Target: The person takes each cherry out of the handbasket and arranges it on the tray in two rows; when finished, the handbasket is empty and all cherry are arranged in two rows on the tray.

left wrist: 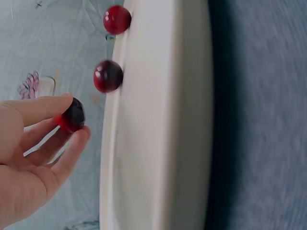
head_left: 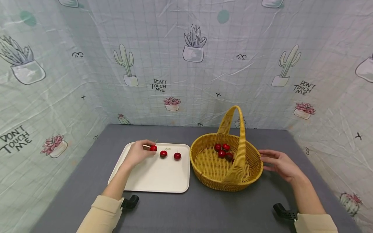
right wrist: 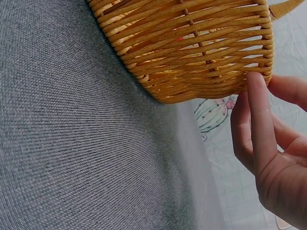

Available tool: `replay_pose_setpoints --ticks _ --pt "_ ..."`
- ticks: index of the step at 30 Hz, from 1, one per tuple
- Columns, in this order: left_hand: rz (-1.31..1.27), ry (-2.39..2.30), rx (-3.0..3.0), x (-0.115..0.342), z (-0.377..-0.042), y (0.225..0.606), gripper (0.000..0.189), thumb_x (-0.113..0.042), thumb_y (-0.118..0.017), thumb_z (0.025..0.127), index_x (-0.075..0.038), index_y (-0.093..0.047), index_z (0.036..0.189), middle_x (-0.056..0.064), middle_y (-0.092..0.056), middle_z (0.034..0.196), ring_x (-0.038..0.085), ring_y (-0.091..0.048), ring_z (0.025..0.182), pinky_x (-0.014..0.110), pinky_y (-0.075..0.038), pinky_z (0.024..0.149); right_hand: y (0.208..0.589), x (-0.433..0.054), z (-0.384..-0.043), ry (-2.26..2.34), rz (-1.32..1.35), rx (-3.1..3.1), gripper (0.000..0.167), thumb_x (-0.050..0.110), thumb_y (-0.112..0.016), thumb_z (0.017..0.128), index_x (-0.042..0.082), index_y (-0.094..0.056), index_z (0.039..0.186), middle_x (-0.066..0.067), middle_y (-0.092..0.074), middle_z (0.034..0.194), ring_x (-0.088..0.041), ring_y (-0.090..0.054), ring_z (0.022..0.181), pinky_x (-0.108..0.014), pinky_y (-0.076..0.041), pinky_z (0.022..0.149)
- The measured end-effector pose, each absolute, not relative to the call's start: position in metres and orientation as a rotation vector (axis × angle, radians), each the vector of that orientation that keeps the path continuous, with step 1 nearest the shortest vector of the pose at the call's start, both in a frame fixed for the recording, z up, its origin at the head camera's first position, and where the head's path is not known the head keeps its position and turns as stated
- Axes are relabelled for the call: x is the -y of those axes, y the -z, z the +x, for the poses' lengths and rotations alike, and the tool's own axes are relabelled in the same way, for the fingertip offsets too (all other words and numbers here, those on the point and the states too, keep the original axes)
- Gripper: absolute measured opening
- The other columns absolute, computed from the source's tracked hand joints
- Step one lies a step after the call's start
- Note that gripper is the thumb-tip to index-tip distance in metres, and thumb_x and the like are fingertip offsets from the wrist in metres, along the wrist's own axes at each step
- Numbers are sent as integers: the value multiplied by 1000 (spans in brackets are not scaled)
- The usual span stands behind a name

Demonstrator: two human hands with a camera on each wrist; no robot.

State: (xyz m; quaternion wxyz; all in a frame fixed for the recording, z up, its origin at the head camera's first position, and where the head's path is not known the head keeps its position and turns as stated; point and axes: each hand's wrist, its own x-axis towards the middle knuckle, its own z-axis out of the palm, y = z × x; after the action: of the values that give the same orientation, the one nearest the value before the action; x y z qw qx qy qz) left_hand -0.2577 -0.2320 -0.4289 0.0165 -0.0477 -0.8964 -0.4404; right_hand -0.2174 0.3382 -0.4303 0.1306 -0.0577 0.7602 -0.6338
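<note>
Red cherry (head_left: pixel 153 148) pinched in left hand (head_left: pixel 138 153), wicker basket (head_left: pixel 207 180) touching right hand (head_left: pixel 282 164)

i am facing a pale, creased sheet (head_left: pixel 157 35) printed with potted cacti (head_left: pixel 126 61) and lettering (head_left: pixel 158 85), hanging behind and beside a grey table (head_left: pixel 169 212).

My left hand (head_left: pixel 140 152) pinches a cherry (head_left: pixel 153 148) at the tray (head_left: pixel 154 179) near two other cherries (head_left: pixel 177 156), while my right hand (head_left: pixel 282 164) touches the basket (head_left: pixel 209 182).
</note>
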Motion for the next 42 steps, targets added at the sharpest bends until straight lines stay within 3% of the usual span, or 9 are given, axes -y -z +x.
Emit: replay_pose_setpoints --ticks 21,32,42 --pt "-105 1266 2878 250 -264 444 32 -1 -83 82 4 -73 112 14 -74 101 28 -70 92 31 -51 69 426 -336 -216 1847 -147 -2215 59 16 -62 105 -15 -38 150 3 -62 127 -6 -65 107 -37 -58 86" --pt "-89 1252 2927 250 -266 444 37 -5 -82 85 2 -70 120 18 -70 113 31 -68 101 37 -54 77 425 -334 -215 1839 -147 -2237 60 16 -62 105 -16 -38 149 1 -62 128 -6 -66 106 -37 -58 86" --pt "-120 1243 2940 250 -266 444 33 -6 -83 85 1 -72 115 15 -71 112 29 -68 98 35 -53 74 428 -335 -217 1835 -154 -2243 60 16 -62 105 -15 -37 150 -1 -61 130 -7 -66 106 -38 -58 86"
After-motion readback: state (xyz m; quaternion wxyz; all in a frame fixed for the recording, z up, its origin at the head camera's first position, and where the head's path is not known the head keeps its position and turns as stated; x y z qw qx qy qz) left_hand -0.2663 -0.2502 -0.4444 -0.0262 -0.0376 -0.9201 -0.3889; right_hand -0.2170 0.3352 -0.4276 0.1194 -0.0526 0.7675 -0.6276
